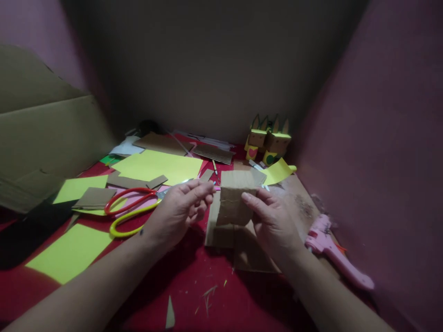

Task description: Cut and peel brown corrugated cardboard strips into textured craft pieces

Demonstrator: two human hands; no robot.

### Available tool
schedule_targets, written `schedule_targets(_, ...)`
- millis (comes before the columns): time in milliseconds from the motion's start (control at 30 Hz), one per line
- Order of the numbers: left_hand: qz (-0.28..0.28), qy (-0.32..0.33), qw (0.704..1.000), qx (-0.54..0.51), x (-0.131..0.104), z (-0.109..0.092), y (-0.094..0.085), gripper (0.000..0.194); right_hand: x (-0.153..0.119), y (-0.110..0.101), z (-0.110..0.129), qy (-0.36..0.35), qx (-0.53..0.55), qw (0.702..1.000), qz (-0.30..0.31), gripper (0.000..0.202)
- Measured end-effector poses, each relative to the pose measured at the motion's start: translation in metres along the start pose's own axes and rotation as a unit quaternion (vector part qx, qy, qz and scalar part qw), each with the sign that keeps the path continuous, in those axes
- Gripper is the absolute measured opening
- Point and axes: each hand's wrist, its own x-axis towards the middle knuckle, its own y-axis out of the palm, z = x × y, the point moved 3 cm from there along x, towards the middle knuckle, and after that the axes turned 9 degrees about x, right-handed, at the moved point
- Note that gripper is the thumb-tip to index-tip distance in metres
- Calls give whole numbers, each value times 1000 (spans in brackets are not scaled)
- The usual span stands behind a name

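Observation:
My right hand [272, 219] pinches a folded piece of cardboard [237, 203] between thumb and fingers, holding it up in the middle of the view. Just left of it, my left hand [188, 203] is closed in a pinch, its fingertips apart from the cardboard; whatever it may hold is too small to make out. Below the held piece, more flat cardboard [254, 256] lies on the red tabletop [194, 286]. Scissors [133, 207] with one red and one yellow handle lie behind my left wrist, their blades partly hidden by the hand.
A pink glue gun [334, 253] lies at the right on a board [301, 203]. Two small cardboard figures [270, 140] stand at the back. Yellow paper [162, 166] and cardboard scraps spread over the left. A large cardboard sheet [44, 138] leans at the far left; walls close both sides.

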Motion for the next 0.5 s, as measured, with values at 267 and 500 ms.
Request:
schedule_targets(267,-23,32,999,32,-14,-12,9,16,-8,9,16,-112,-171,978,29,12)
schedule_targets(500,22,29,999,39,-15,-10,12,13,-4,14,19,-34,-159,987,-16,8)
